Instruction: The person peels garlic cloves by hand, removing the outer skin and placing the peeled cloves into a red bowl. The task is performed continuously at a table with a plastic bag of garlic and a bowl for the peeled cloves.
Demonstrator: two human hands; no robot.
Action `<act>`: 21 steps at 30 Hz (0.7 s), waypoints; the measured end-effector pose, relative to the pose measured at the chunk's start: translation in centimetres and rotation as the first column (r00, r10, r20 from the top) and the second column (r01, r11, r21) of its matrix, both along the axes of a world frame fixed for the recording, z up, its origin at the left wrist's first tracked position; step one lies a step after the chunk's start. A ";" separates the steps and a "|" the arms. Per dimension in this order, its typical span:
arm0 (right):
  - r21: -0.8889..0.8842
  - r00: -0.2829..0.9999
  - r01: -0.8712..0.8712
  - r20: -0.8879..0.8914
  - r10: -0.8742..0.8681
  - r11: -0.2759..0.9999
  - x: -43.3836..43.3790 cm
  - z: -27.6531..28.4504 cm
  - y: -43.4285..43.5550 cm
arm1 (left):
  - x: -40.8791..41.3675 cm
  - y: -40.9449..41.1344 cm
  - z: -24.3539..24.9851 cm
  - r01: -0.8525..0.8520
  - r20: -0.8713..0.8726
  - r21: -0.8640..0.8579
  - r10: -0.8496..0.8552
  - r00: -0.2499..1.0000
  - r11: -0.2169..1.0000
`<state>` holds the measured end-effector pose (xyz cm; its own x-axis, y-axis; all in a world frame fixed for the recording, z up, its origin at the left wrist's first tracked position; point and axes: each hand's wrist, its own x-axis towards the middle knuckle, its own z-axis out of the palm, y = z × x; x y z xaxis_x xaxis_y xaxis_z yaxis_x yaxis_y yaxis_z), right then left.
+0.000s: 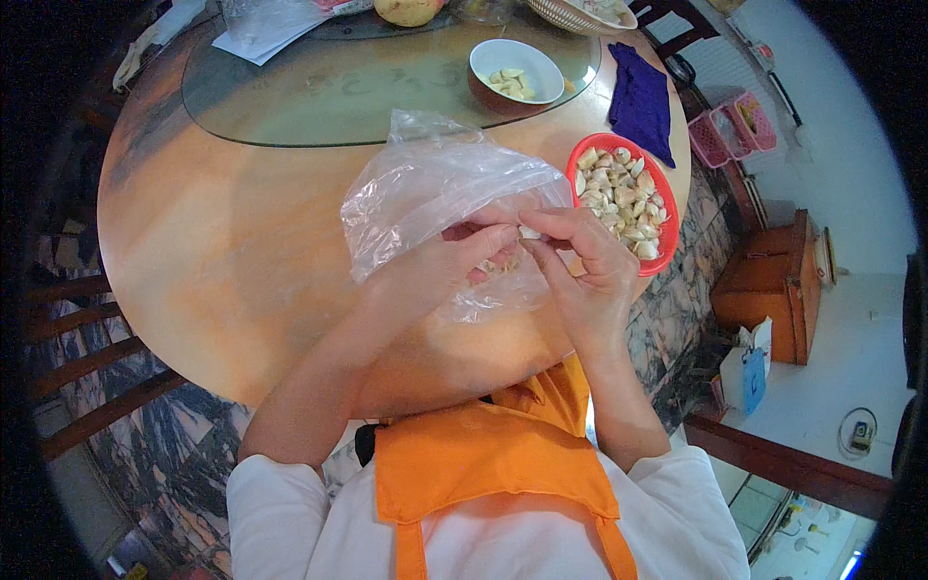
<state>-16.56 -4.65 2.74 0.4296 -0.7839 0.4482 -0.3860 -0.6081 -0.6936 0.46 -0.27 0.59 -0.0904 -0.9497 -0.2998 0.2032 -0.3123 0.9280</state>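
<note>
Over the mouth of a clear plastic bag (428,188), my two hands meet fingertip to fingertip. A small pale garlic clove (530,233) shows between them, mostly covered by the fingers. My left hand (475,250) grips it from the left, its lower fingers curled over the bag's opening. From the right, the thumb and forefinger of my right hand (591,257) pinch it. Below the fingers, bits of garlic skin (500,267) are visible at the bag. A red plastic basket (673,239) heaped with unpeeled garlic cloves (623,196) stands just beyond my right hand.
On the round table (290,290) a glass turntable (290,109) carries a bowl (487,93) with peeled cloves, papers (264,45) and a round fruit (407,10). A dark blue cloth (641,101) and a woven basket (580,20) lie at the right. Wooden chair rails (94,366) flank the left.
</note>
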 end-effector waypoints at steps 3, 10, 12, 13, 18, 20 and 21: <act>-0.065 1.000 -0.014 -0.026 0.012 0.998 0.0 -0.1 0.0 | 0.0 0.0 0.0 -0.003 -0.029 0.018 0.004 1.000 1.000; -0.136 0.998 -0.055 -0.041 0.049 0.989 0.2 0.0 0.0 | 0.3 0.0 -0.5 -0.012 -0.101 0.005 0.012 0.995 1.000; -0.146 0.998 -0.051 -0.049 0.044 0.988 0.3 -0.1 -0.1 | 0.5 -0.3 -0.8 0.021 -0.106 0.011 -0.020 0.994 1.000; -0.145 0.998 -0.049 -0.052 0.042 0.988 0.4 -0.2 -0.1 | 0.6 -0.4 -1.0 0.037 -0.119 0.004 -0.036 0.992 0.999; -0.120 0.998 -0.025 -0.063 0.018 0.992 0.5 -0.6 0.2 | 0.6 -0.5 -1.6 0.018 -0.122 -0.102 -0.031 0.992 0.995; -0.085 0.998 -0.018 -0.054 0.014 0.996 0.6 -0.9 0.2 | 0.2 -0.4 -1.5 -0.015 -0.143 -0.111 -0.001 0.990 0.994; -0.062 0.999 -0.017 -0.044 0.014 0.998 0.7 -1.0 0.3 | -0.1 -0.3 -1.5 -0.039 -0.165 -0.102 0.022 0.986 0.994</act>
